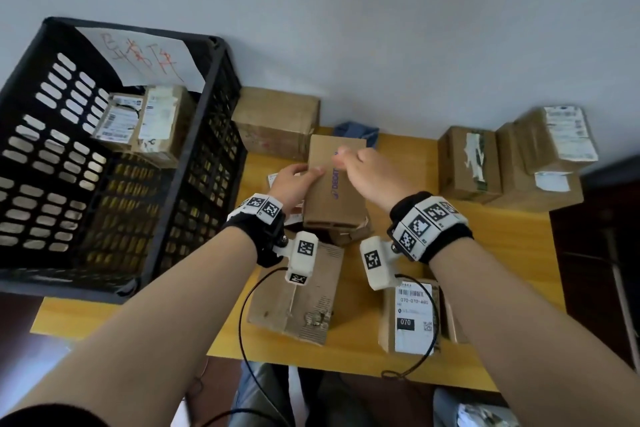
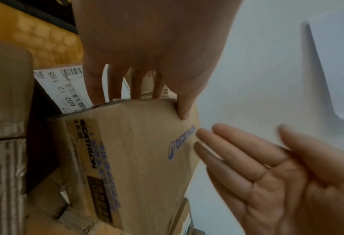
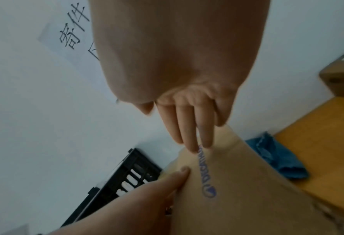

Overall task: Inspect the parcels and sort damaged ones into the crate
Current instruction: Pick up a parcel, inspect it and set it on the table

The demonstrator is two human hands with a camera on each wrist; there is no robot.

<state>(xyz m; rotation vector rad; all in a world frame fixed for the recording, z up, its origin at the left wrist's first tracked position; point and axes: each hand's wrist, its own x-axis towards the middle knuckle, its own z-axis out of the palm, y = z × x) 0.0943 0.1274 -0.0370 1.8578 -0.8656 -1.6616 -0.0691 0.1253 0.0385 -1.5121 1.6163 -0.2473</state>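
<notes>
We hold a box (image 1: 334,184) mid-bench, crate (image 1: 194,163) at left edge. Left hand (image 1: 294,184) grips its side; right hand (image 1: 367,173) w/ straight fingers touching top. Turn slowly, check corners.

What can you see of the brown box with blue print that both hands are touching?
The brown box is plain cardboard with a blue logo along its top face and printed tape on one side. It is lifted above the other parcels on the table, tilted. The left hand grips its left edge, thumb on top; the right hand touches the top with straight fingers. Its near bottom end looks torn.
</notes>
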